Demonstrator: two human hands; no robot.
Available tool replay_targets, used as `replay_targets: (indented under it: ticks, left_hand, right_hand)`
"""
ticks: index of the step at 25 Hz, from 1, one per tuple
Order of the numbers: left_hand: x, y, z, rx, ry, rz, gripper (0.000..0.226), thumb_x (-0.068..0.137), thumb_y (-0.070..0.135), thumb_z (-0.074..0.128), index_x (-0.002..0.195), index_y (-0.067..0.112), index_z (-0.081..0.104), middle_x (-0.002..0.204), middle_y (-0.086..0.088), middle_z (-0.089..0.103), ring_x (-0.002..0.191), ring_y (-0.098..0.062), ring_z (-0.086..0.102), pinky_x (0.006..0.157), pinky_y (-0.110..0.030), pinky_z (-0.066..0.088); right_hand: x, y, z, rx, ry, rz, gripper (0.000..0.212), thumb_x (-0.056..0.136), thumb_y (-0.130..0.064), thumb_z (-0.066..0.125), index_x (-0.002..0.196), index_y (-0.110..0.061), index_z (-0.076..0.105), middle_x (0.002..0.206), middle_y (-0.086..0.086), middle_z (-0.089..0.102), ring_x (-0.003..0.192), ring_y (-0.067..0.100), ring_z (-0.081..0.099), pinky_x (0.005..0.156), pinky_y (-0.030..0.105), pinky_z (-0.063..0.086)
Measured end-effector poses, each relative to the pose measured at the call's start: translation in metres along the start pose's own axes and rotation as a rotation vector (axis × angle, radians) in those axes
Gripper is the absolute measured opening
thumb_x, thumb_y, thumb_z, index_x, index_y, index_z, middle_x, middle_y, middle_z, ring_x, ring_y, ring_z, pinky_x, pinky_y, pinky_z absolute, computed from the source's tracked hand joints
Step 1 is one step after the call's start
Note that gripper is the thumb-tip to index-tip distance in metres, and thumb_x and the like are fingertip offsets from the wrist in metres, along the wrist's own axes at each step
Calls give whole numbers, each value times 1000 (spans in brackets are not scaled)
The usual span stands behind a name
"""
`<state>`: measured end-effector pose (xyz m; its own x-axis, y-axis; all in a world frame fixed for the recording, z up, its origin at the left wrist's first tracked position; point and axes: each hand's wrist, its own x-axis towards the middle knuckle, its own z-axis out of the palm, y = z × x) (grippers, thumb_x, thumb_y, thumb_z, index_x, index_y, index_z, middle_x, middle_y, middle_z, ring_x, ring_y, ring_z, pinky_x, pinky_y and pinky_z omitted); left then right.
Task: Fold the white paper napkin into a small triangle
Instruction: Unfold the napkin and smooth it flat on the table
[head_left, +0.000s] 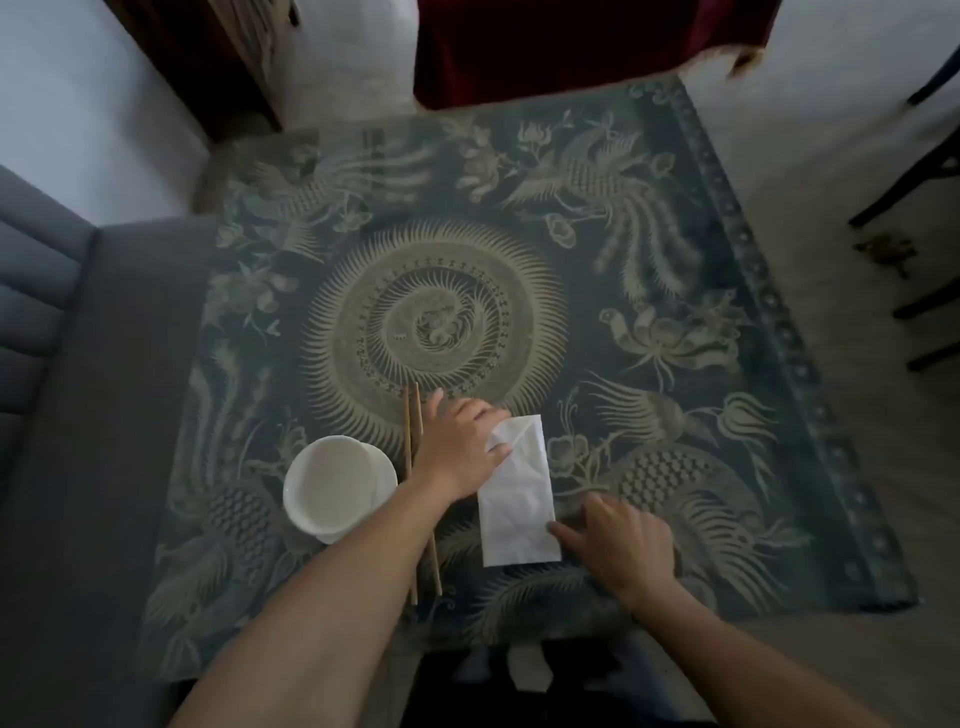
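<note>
Left hand (457, 452) pinches napkin (519, 499) top corner | right hand (623, 551) fingertips press lower edge

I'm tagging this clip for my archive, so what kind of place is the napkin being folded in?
Probably a home dining spot. A white bowl and chopsticks sit on a table covered with a patterned cloth, a grey sofa stands alongside, and chair legs show on the pale floor.

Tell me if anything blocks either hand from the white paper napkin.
Nothing visible does. The left hand already pinches the white paper napkin at its far corner, and the right hand presses its near right edge. The wooden chopsticks lie left of it, apart.
</note>
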<state>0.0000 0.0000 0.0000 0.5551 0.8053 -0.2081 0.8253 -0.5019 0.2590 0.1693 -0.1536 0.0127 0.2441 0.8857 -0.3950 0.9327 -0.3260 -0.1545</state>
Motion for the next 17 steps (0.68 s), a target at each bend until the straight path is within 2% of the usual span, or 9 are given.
replay_targets:
  ticks: [3, 7, 10, 15, 17]
  left_hand:
    - [27, 6, 1, -51, -5, 64, 29, 93, 41, 59, 120, 30, 65, 121, 6, 61, 120, -17, 48, 112, -42, 13]
    - [54, 16, -1, -90, -15, 84, 20, 94, 37, 58, 109, 29, 70, 113, 5, 65, 111, -19, 52, 99, -40, 29]
    - [61, 23, 0, -34, -74, 130, 19, 95, 38, 57, 106, 31, 70, 111, 6, 65, 107, -19, 53, 94, -40, 31]
    - [62, 26, 5, -50, -95, 113, 8, 93, 35, 61, 96, 30, 65, 104, 6, 64, 103, -19, 53, 92, -42, 32]
    - [63, 26, 4, -94, -120, 79, 4, 92, 33, 63, 91, 30, 65, 101, 7, 64, 103, -19, 53, 93, -43, 33]
  right_hand:
    - [-7, -13, 12, -6, -38, 75, 52, 81, -76, 42, 82, -25, 51, 82, -7, 65, 75, 19, 64, 54, 32, 37]
    - [-17, -27, 20, 122, -43, 234, 45, 83, -69, 50, 80, -24, 51, 75, -7, 59, 70, 19, 60, 51, 32, 33]
    - [-19, -31, 22, 235, -45, 350, 34, 83, -58, 57, 79, -24, 53, 74, -7, 58, 68, 19, 56, 53, 33, 31]
    - [-17, -36, 27, 385, -57, 449, 21, 83, -47, 61, 79, -26, 61, 81, -6, 64, 79, 19, 60, 60, 31, 41]
    - [-16, -36, 27, 431, -61, 470, 19, 83, -45, 63, 79, -27, 63, 79, -8, 64, 77, 16, 60, 61, 31, 45]
